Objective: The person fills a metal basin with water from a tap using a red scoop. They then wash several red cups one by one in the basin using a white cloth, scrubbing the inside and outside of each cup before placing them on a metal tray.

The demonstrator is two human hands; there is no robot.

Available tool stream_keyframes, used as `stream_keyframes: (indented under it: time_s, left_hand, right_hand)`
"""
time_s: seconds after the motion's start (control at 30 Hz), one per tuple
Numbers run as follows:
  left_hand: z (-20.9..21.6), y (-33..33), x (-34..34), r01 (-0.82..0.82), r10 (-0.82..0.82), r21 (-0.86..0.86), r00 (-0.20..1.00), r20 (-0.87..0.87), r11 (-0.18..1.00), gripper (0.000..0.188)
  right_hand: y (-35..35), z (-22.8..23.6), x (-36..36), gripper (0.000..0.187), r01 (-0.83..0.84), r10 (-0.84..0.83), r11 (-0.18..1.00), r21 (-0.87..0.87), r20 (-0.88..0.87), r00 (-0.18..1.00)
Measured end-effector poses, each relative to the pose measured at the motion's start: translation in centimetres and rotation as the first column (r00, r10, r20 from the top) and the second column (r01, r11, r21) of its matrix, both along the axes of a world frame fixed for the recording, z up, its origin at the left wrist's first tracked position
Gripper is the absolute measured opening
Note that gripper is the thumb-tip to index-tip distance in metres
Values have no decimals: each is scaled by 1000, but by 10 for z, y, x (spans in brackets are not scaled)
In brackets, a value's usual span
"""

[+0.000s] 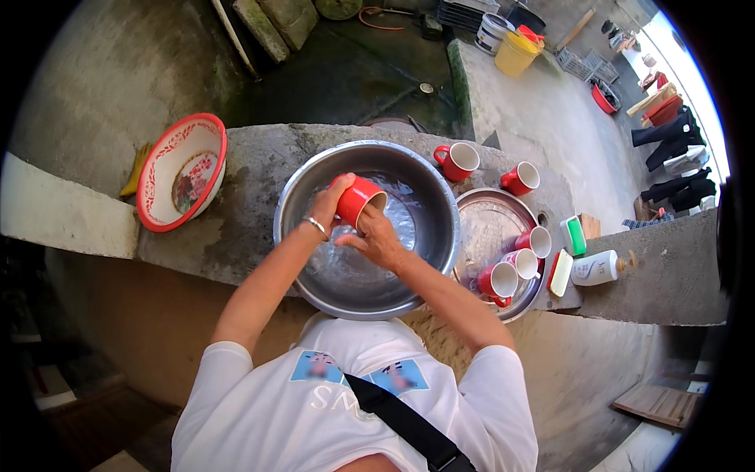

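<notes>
Over a wide steel basin point(303, 271), my left hand point(326, 206) is wrapped round a red mug point(355, 195) with a white inside. The mug is tilted, with its mouth toward my right hand point(377, 238). Fingers of my right hand reach into the mug's mouth and are partly hidden there, while its thumb stays outside, stretched apart. Whether those fingers hold anything does not show. Water glints on the bottom of the basin. To the right, a round metal tray point(481, 224) carries red mugs point(499, 281) and a pale patterned mug point(522, 264).
Two more mugs, one red point(458, 162) and another point(520, 179), stand behind the tray. A white bottle point(595, 269), a green-and-white brush point(576, 236) and a red-and-white brush point(560, 273) lie at right. A red-rimmed enamel basin point(220, 149) leans at left on the concrete ledge point(244, 244).
</notes>
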State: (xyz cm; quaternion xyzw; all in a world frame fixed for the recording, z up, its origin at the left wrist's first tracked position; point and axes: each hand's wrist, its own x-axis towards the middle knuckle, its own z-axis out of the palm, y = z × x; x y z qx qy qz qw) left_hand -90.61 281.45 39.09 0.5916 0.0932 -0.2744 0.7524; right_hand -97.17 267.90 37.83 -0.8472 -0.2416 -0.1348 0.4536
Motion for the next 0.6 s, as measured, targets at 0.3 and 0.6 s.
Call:
stream_keyframes:
  time_s: [0.3, 0.6]
  left_hand:
    - [-4, 1, -3, 137, -108, -326, 989, 106, 935, 51]
    - [-8, 8, 10, 78, -130, -315, 980, -148, 946, 40]
  right_hand:
    - [-5, 11, -1, 28, 388, 217, 615, 686, -621, 753]
    - [-29, -20, 5, 41, -165, 212, 934, -317, 122, 970]
